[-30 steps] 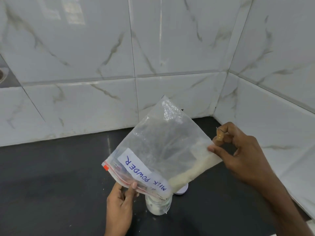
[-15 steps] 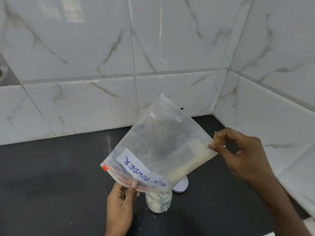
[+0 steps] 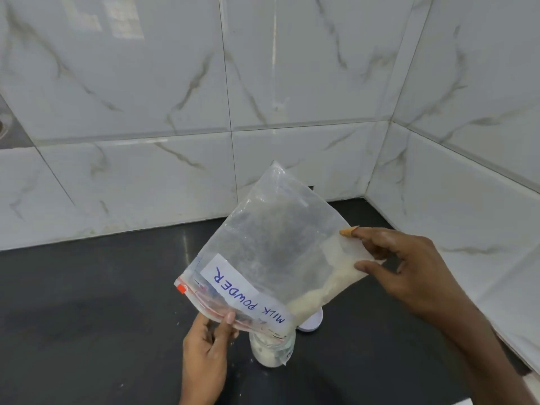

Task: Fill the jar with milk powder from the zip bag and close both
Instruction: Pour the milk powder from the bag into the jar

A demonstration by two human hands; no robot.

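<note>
A clear zip bag [image 3: 271, 247] labelled "MILK POWDER" is pinched at its zip edge by the left hand [image 3: 206, 350] and at its raised bottom corner by the right hand [image 3: 409, 267], both closed on plastic. Powder [image 3: 324, 290] is gathered along the lower edge. The jar [image 3: 271, 350] stands just right of the left hand, under the bag's mouth; a white lid [image 3: 312, 321] lies behind it on the dark counter [image 3: 87, 302].

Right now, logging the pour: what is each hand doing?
Left hand: closed, pinching the bag at its zip edge.
Right hand: closed, pinching the bag's raised bottom corner.
</note>
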